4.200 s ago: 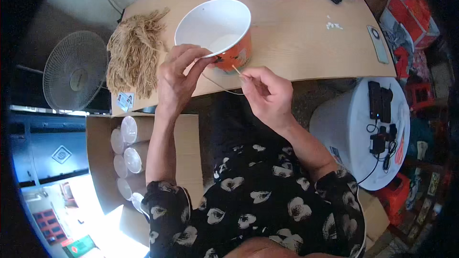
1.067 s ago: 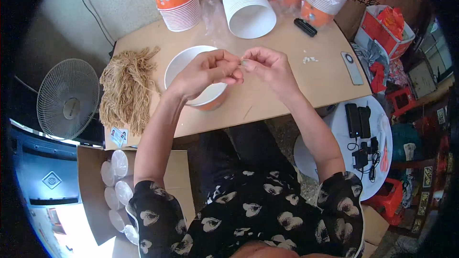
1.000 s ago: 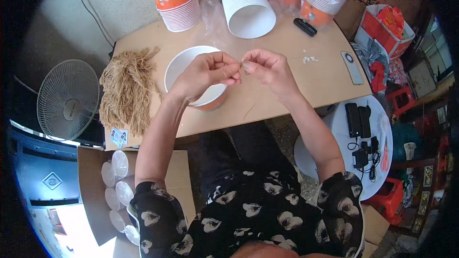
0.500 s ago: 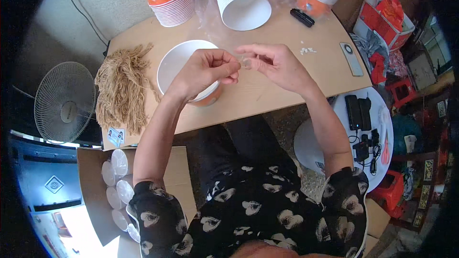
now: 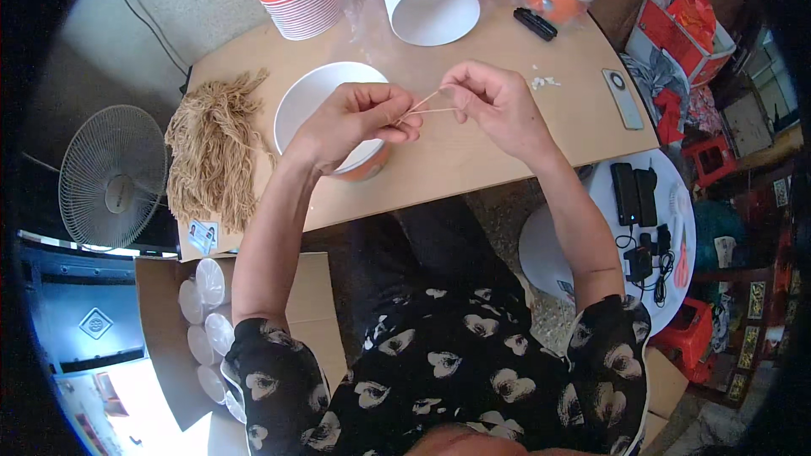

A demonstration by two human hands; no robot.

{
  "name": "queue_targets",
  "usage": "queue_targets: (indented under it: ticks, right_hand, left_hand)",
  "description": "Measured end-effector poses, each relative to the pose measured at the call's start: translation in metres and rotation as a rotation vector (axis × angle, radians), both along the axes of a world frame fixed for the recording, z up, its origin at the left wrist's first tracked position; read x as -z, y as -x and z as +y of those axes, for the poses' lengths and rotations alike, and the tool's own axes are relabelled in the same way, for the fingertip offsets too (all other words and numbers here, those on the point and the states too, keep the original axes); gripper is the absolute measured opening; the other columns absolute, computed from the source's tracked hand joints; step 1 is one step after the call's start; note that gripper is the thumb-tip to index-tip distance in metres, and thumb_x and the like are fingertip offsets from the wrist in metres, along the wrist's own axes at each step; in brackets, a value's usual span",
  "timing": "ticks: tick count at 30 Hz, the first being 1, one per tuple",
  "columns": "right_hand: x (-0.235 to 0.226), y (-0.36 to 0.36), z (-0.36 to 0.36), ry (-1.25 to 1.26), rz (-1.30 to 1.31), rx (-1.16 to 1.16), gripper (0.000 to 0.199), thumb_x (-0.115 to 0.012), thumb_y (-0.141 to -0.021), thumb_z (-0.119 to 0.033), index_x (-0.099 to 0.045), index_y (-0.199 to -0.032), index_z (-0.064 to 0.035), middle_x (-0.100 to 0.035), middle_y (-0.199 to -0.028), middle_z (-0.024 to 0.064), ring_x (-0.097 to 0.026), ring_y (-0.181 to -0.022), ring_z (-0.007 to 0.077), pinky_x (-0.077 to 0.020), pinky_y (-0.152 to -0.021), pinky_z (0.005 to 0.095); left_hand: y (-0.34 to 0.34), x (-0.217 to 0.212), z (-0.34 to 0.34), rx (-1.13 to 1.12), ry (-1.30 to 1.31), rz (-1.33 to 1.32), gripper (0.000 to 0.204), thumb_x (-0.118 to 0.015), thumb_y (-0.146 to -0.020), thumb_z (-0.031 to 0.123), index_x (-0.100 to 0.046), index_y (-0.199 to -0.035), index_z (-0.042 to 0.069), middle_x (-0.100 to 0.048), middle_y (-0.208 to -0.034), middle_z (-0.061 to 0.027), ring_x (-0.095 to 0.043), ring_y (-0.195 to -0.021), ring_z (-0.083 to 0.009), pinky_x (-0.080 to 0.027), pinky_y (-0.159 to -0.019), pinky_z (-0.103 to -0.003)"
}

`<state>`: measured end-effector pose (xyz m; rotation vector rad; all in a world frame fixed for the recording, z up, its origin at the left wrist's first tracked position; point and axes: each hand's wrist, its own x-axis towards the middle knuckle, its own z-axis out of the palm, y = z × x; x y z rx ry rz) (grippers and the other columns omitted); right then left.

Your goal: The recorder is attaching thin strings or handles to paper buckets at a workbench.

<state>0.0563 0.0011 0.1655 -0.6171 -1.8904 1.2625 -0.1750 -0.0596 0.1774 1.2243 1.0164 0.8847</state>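
My left hand is closed in a pinch over the right side of a white paper tub. Facing it, my right hand is closed in a pinch too. A thin pale tan string runs between the two hands in two strands that spread apart toward the right fingers. My fingertips hide its ends. The tub stands upright on the table, partly covered by my left hand, and its outer wall is orange. To its left lies a thick bundle of tan strings.
Stacked paper tubs stand along the table's back edge, with another stack on its side. Small white bits, a black object and a grey remote-like device lie at right. A fan and a carton of clear lids are left.
My right hand has moved slightly away from my left. The string, bunched and hard to make out before, now shows as two drawn-out strands between them.
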Motion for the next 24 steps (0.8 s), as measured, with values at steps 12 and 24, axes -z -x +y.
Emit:
queue_targets:
  ticks: [12,24]
  right_hand:
    - [-0.001,0.003,0.003,-0.096,0.039,-0.079,0.011,-0.057,-0.100,-0.011,-0.060,-0.098,-0.0002,-0.059,-0.082,-0.0022,-0.056,-0.075,0.0050,-0.0465,-0.068,0.0213]
    - [-0.009,-0.001,0.002,-0.109,-0.014,-0.098,0.019,-0.052,-0.104,-0.018,-0.055,-0.097,-0.0007,-0.057,-0.083,0.0004,-0.056,-0.080,0.0084,-0.0450,-0.076,0.0231]
  left_hand:
    - [-0.001,-0.004,0.005,0.150,0.016,0.059,0.031,-0.043,-0.107,0.027,-0.056,-0.116,0.000,-0.069,-0.112,-0.0143,-0.068,-0.104,-0.0189,-0.056,-0.083,-0.023]
    - [0.003,0.003,0.005,0.141,-0.018,-0.051,0.020,-0.057,-0.102,0.017,-0.059,-0.112,0.000,-0.069,-0.097,-0.0085,-0.066,-0.091,-0.0113,-0.052,-0.074,-0.018]
